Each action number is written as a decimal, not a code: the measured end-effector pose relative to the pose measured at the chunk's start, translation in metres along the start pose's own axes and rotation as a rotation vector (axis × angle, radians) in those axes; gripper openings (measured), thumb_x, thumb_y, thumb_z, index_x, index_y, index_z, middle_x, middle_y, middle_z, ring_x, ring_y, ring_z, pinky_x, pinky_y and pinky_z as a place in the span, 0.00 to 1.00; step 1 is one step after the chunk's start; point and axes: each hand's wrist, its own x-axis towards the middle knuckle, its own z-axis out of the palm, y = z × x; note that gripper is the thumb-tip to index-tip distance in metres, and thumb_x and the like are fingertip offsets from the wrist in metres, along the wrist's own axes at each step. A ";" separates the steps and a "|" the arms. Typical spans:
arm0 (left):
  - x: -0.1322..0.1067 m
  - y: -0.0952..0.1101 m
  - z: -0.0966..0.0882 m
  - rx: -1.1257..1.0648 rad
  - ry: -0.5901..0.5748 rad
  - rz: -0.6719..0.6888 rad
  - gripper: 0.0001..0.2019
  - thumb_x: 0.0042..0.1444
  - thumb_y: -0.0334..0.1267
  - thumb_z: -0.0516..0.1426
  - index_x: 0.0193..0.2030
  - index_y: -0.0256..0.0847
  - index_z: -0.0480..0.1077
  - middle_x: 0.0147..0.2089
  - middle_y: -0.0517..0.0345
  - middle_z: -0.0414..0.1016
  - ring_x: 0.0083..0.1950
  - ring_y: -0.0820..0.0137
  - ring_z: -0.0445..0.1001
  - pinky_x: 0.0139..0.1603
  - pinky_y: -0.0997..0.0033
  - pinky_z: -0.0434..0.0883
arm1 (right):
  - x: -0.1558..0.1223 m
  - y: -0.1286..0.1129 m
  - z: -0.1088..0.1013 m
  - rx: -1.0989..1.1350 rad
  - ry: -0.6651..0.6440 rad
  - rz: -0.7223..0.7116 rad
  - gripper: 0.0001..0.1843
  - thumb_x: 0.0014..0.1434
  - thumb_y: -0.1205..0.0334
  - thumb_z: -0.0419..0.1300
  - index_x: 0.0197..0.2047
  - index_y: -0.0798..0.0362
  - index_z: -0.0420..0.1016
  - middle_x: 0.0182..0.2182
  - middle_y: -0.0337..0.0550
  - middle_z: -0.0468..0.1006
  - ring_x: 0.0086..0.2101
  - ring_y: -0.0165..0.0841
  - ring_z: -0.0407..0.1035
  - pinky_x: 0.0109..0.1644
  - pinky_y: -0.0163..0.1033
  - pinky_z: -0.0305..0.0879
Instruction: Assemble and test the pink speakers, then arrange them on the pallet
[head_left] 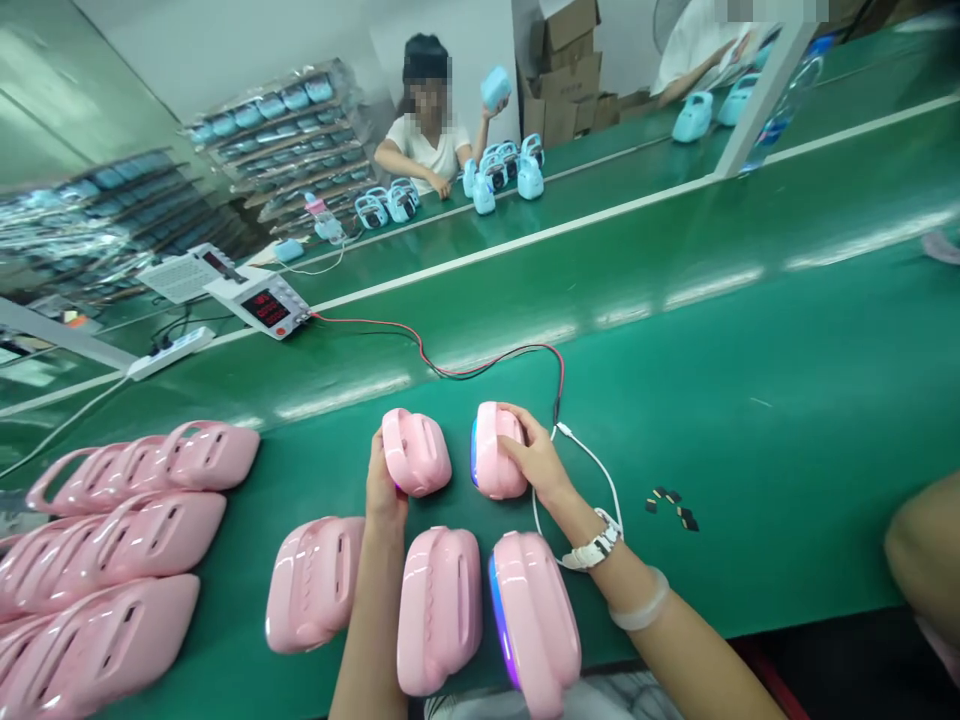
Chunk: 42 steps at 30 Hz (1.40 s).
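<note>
My left hand point(384, 492) grips a pink handled device point(415, 452) standing on the green bench point(750, 400). My right hand point(537, 460) is wrapped round a second pink device point(495, 450) whose edge glows blue-purple. A white cable point(592, 462) runs from beside that device to red and black leads point(480, 362). Three more pink devices point(439, 605) lie in a row close to me; the right one point(534, 620) also glows along its edge.
Several pink devices point(112, 540) are stacked at the left. A power supply with a red display point(264, 303) and a power strip point(169, 352) sit at the back left. Small black chips point(673, 505) lie to the right. Another person point(427, 130) handles blue devices point(499, 170) across the bench.
</note>
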 end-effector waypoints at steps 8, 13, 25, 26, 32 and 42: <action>-0.004 -0.008 0.011 -0.017 0.060 -0.004 0.20 0.42 0.38 0.61 0.46 0.39 0.69 0.50 0.52 0.75 0.55 0.61 0.71 0.52 0.67 0.68 | 0.000 0.010 -0.010 -0.042 0.021 -0.040 0.28 0.40 0.58 0.62 0.47 0.54 0.72 0.49 0.49 0.74 0.51 0.45 0.66 0.61 0.51 0.57; -0.055 0.050 0.001 -0.105 0.142 0.034 0.31 0.49 0.35 0.58 0.62 0.46 0.59 0.62 0.51 0.65 0.68 0.63 0.57 0.65 0.63 0.57 | 0.002 0.018 -0.020 -0.043 -0.020 -0.013 0.27 0.44 0.54 0.64 0.49 0.52 0.73 0.52 0.46 0.73 0.53 0.43 0.65 0.58 0.46 0.60; -0.069 0.025 -0.138 -0.045 -0.079 -0.015 0.28 0.46 0.45 0.63 0.56 0.45 0.68 0.56 0.50 0.73 0.59 0.53 0.69 0.54 0.60 0.68 | 0.011 0.024 -0.026 -0.017 0.073 -0.039 0.22 0.41 0.48 0.66 0.38 0.52 0.74 0.37 0.37 0.76 0.36 0.32 0.68 0.38 0.34 0.64; -0.069 0.015 -0.136 -0.039 -0.109 -0.034 0.28 0.45 0.44 0.64 0.55 0.43 0.70 0.55 0.50 0.74 0.57 0.53 0.70 0.52 0.61 0.69 | 0.011 0.023 -0.026 -0.044 0.070 -0.049 0.22 0.41 0.47 0.65 0.37 0.52 0.73 0.37 0.38 0.76 0.35 0.32 0.68 0.37 0.34 0.65; -0.065 0.011 -0.130 -0.023 -0.153 -0.085 0.29 0.38 0.41 0.67 0.50 0.39 0.71 0.52 0.52 0.75 0.56 0.54 0.71 0.44 0.70 0.70 | 0.005 -0.013 -0.024 -0.236 0.104 -0.100 0.25 0.41 0.49 0.64 0.42 0.54 0.73 0.42 0.46 0.76 0.40 0.36 0.70 0.40 0.37 0.66; -0.097 0.036 -0.123 0.567 0.283 0.213 0.24 0.50 0.56 0.53 0.49 0.46 0.71 0.47 0.53 0.75 0.45 0.59 0.72 0.45 0.63 0.69 | -0.022 -0.063 0.010 -0.665 -0.152 -0.183 0.22 0.46 0.58 0.63 0.46 0.53 0.74 0.28 0.36 0.73 0.24 0.27 0.62 0.30 0.32 0.60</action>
